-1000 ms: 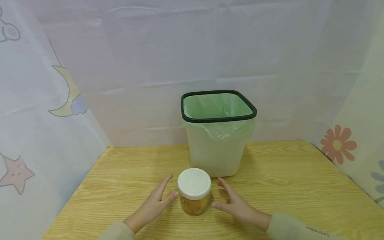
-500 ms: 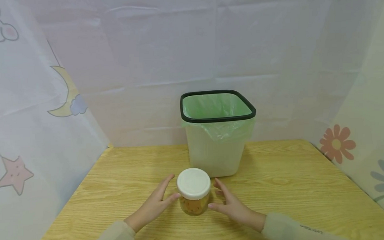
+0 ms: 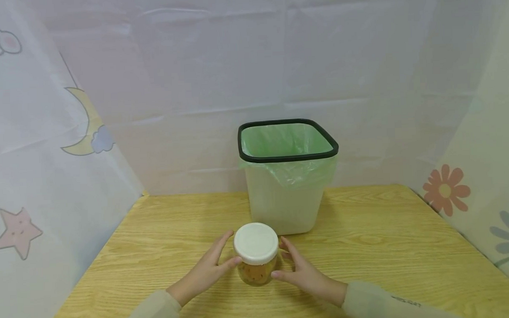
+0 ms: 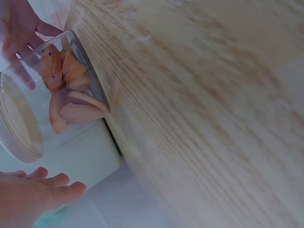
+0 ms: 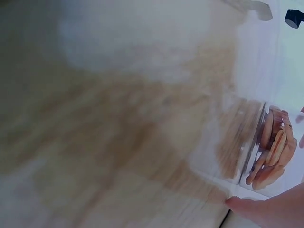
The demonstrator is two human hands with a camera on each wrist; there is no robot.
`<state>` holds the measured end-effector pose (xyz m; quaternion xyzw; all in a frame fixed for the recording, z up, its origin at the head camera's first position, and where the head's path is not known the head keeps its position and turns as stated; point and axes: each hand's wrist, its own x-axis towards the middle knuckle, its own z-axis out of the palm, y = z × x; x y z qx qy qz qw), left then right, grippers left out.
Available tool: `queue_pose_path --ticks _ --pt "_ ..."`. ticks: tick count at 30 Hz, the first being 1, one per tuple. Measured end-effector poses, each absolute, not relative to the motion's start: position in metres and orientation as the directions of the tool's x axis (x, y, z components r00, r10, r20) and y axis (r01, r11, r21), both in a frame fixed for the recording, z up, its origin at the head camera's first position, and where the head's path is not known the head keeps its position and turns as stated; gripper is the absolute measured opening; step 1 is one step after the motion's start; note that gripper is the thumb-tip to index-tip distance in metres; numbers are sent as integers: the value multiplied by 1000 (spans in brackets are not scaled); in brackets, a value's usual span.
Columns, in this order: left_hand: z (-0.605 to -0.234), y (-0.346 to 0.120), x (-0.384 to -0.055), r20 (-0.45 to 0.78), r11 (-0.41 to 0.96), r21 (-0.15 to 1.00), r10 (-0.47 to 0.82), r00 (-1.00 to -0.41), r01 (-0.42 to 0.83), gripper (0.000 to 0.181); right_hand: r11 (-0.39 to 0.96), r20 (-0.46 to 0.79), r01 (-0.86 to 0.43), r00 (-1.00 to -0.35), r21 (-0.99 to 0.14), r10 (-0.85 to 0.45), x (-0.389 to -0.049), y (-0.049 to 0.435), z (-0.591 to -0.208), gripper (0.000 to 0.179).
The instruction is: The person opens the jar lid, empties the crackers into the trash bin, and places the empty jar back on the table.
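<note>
A clear jar with a white lid (image 3: pixel 256 243) stands upright on the wooden table. In the left wrist view, orange-brown pieces (image 4: pixel 71 90) show through its transparent wall, gathered near the base; I cannot tell what they are. My left hand (image 3: pixel 205 270) is at the jar's left side with fingers and thumb extended; the left wrist view shows its fingers (image 4: pixel 52 187) apart from the jar. On the other side my right hand (image 3: pixel 302 272) is held with its fingers spread and its thumb close to the jar wall. Contact there cannot be told.
Right behind the jar stands a white bin (image 3: pixel 285 200) with a black rim and a green bag liner. The wooden tabletop (image 3: pixel 375 239) stretches to both sides. Printed cloth (image 3: pixel 184 86) hangs behind and at the sides.
My right hand has moved left, closer to the jar. The left hand has shifted slightly right, also closer. The jar stays in place on the table.
</note>
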<state>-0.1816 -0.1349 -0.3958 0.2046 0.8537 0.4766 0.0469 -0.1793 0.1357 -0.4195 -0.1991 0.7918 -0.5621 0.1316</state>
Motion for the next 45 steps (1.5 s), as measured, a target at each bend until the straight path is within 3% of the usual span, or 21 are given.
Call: queue_pose_path --ticks 15,45 --pt "-397 -131 -184 118 457 828 425 -898 325 79 291 58 -231 -864 -928 -500 -185 129 -421 102" --pt "-398 -131 -187 89 444 846 430 -898 297 83 218 56 -214 -823 -952 -565 -189 121 -417 105"
